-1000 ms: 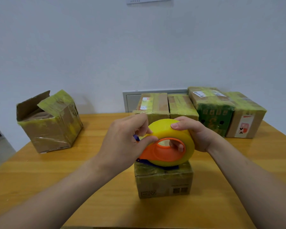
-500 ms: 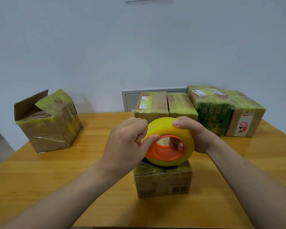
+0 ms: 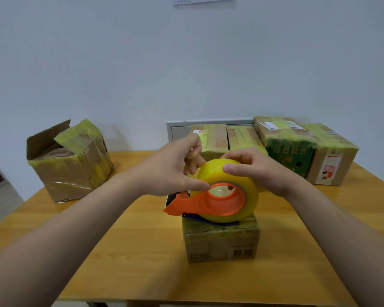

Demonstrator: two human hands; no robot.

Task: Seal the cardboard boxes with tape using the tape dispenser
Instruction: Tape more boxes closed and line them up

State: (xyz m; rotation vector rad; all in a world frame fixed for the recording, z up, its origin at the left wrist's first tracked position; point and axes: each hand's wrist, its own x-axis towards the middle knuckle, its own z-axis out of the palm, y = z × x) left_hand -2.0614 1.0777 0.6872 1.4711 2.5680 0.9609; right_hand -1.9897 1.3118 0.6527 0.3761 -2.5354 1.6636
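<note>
An orange tape dispenser [image 3: 208, 203] with a fat yellow tape roll [image 3: 251, 196] sits on top of a small cardboard box [image 3: 221, 242] in the middle of the wooden table [image 3: 142, 251]. My right hand [image 3: 259, 171] grips the roll from the far right side, fingers over its top. My left hand [image 3: 171, 167] is at the roll's left side; its thumb touches the orange ring and its fingers pinch the loose clear tape end above the roll. The dispenser's pointed orange nose sticks out to the left past the box.
An open, tape-wrapped cardboard box [image 3: 69, 160] stands at the table's far left. Several taped boxes [image 3: 284, 147] line the back right against the white wall. A grey panel [image 3: 180, 131] shows behind them. The table's front edge is close to me.
The dispenser has turned, so its orange nose now points left and shows clear of my left hand. My left fingers have lifted to the top of the roll, pinching the tape end.
</note>
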